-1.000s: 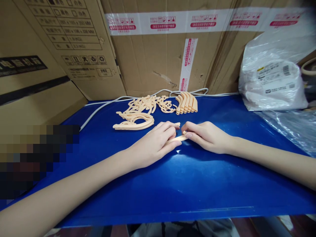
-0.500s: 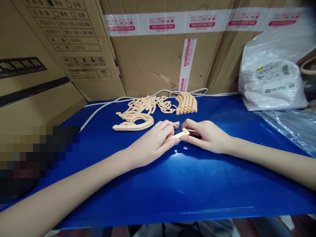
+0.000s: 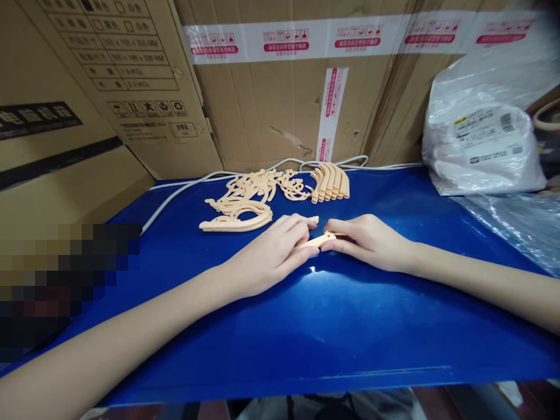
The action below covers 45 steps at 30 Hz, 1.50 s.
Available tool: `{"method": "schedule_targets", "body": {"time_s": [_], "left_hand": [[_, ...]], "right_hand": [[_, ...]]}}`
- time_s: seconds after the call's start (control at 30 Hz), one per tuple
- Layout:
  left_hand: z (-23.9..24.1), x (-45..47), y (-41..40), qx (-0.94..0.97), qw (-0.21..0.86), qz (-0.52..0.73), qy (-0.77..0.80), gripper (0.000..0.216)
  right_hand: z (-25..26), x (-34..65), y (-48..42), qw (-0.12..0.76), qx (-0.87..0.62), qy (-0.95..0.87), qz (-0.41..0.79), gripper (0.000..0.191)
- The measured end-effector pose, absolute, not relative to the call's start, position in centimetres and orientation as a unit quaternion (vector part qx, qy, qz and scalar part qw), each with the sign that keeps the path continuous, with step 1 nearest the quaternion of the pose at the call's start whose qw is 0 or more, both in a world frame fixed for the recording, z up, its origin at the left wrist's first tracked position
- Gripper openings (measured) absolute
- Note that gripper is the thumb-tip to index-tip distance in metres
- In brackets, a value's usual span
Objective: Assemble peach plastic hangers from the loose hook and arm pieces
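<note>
My left hand (image 3: 273,254) is closed around a beige plastic hanger arm (image 3: 321,240), whose end with a small hole points to the right. My right hand (image 3: 367,240) pinches at that same end, thumb below and fingers above. A thin beige piece (image 3: 343,235) shows between the right fingers; most of it is hidden. Past the left fingertips another beige tip (image 3: 314,220) sticks out. Behind my left hand lie folded beige hangers (image 3: 238,219). Beyond them are a tangle of thin beige parts (image 3: 251,186) and a neat row of curved hanger arms (image 3: 331,184).
The blue tabletop (image 3: 350,332) runs under everything. Cardboard boxes (image 3: 262,99) wall off the back and left. A white cable (image 3: 175,195) trails along the rear edge. At the back right stands a white plastic bag (image 3: 485,146), with clear plastic film (image 3: 516,224) before it.
The right fingers have shifted slightly at the arm's end. A small knob seen there earlier no longer stands up above the arm. My left hand has hardly moved.
</note>
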<state>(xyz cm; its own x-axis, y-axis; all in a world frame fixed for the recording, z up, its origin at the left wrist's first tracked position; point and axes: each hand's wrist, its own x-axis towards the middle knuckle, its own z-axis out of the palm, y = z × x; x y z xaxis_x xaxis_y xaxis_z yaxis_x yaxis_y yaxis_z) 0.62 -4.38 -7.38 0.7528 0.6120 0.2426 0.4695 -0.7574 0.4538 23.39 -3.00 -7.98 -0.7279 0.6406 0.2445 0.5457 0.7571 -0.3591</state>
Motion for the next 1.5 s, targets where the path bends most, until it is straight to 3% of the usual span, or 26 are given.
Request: {"method": "schedule_targets", "body": {"time_s": [0.37,0.67,0.97,1.23,1.5], "left_hand": [[-7.21,0.48,-4.50,0.914,0.215,0.202,0.279,0.024],[-7.36,0.43,-4.27,0.917,0.202,0.199,0.280,0.024],[-7.27,0.59,-4.20,0.919,0.189,0.198,0.284,0.022],[-7.35,0.25,-4.28,0.918,0.198,0.198,0.281,0.021],[-7.36,0.23,-4.20,0.915,0.202,0.217,0.274,0.020]], "right_hand": [[-7.98,23.43,-3.79,0.185,-0.309,-0.932,-0.037,0.042],[-8.02,23.38,-3.80,0.190,-0.330,-0.923,-0.049,0.044],[-7.85,23.15,-3.54,0.178,-0.368,-0.911,0.047,0.050],[-7.71,22.86,-3.79,0.149,-0.388,-0.903,0.111,0.044],[-7.48,22.67,-3.79,0.213,-0.375,-0.854,0.292,0.039]]}}
